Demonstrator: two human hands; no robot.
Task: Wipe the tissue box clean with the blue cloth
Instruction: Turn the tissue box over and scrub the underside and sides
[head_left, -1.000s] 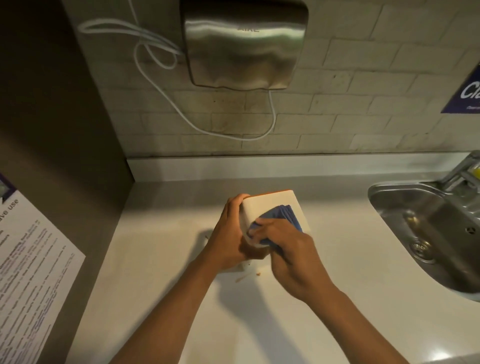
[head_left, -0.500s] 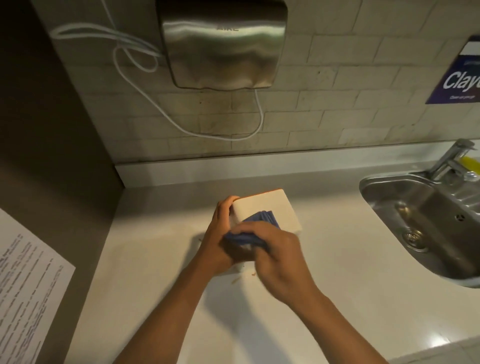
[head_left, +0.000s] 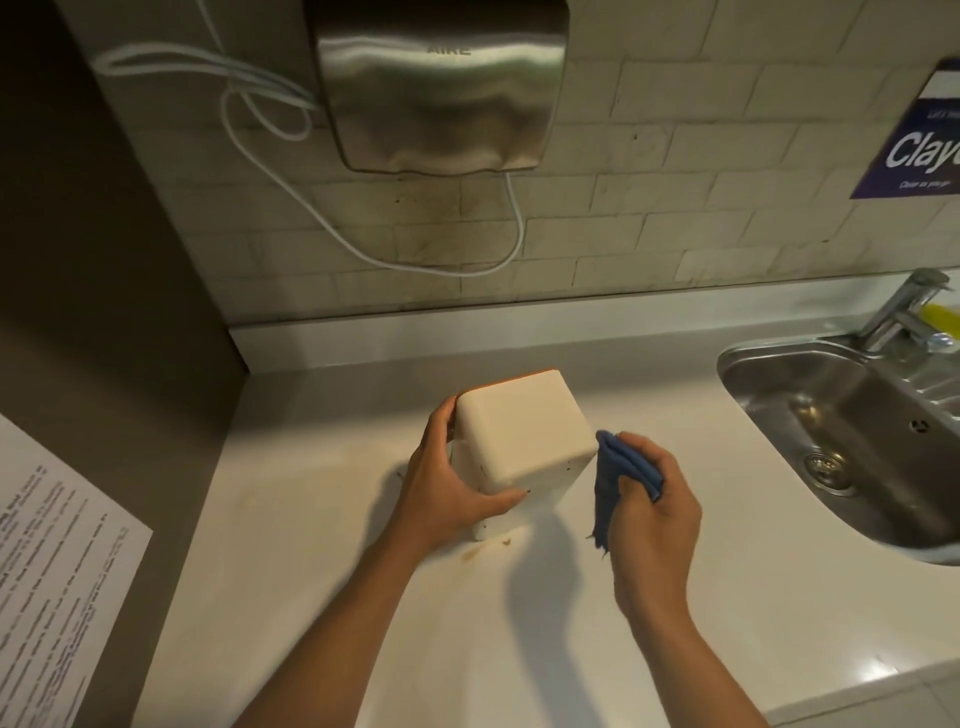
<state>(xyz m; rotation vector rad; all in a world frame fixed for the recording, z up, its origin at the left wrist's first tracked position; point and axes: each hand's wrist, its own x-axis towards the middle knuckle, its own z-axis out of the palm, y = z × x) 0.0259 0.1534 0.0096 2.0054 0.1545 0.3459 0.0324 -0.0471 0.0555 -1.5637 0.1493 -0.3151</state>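
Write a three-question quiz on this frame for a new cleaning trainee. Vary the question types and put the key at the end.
1. True or false: the blue cloth is pressed flat on top of the tissue box.
2. Which of the hands grips the tissue box? A) left hand B) right hand C) both
3. Fill in: a small brown stain lies on the counter just in front of the ____.

Key: 1 false, the cloth is held bunched beside the box's right side. 2 A. 3 tissue box.
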